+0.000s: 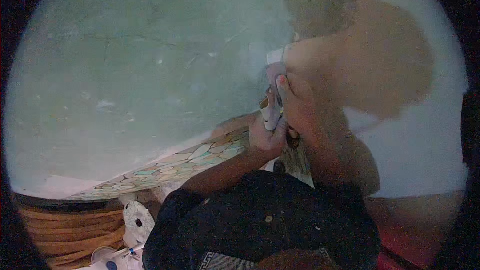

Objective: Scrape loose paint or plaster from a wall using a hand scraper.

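Note:
Before me is a green-painted wall (150,63), scuffed with pale marks. My left hand (267,137) is closed around the lower end of a pale handheld tool (273,110), whose exact kind I cannot tell. On the tool's right side lies my right hand (298,99), its thumb pressed along the upper part. A whitish flat end of the tool reaches up close to the wall, near where green meets a paler surface; whether it touches is unclear. Both hands are close together, and the fingers behind the tool are hidden.
A stone-patterned strip (180,167) runs along the wall's lower edge. Orange-brown folded fabric (71,232), a white object with a dark hole (131,212) and a clear container (101,255) are at lower left. Red material (405,232) shows at lower right. Large shadows fall on the right-hand wall (420,150).

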Demonstrator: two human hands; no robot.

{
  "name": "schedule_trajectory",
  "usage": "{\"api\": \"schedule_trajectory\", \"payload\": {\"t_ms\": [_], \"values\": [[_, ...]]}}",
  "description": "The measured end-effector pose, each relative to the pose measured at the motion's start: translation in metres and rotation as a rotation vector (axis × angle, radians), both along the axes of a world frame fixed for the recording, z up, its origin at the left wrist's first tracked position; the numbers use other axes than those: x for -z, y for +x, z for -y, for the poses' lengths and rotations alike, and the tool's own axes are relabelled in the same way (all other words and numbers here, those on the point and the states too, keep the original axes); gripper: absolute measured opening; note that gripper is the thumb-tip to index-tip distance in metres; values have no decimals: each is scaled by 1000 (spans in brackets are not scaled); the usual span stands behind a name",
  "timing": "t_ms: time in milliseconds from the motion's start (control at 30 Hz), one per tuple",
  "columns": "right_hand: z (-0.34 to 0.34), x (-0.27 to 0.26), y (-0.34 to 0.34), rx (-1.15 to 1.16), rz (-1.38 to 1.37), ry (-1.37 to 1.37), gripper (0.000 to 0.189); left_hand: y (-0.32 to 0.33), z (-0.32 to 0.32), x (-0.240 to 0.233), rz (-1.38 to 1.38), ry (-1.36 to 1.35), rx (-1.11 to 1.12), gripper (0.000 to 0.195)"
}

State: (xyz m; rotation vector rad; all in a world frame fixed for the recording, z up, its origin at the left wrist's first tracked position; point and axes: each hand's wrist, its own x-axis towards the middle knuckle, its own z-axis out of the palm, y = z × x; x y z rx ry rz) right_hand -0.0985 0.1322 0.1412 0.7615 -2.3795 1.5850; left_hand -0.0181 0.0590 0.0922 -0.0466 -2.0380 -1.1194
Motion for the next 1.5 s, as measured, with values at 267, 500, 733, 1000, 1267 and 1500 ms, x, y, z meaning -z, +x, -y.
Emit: {"api": "schedule_trajectory", "payload": {"t_ms": [267,500,733,1000,1267,1500], "values": [[8,2,-3,16,84,-57,29,-4,21,-5,141,157,235,26],[-2,91,14,-211,213,-169,27,16,27,84,409,354,342,24],[8,93,6,-265,150,-166,31,18,34,87,345,-119,117,21],[10,82,7,-257,205,-183,33,19,23,63,377,157,143,22],[16,53,1,-224,101,-288,32,7,37,42,254,-142,168,30],[15,63,-2,-149,107,-142,29,11,26,63,283,-67,54,41]]}}
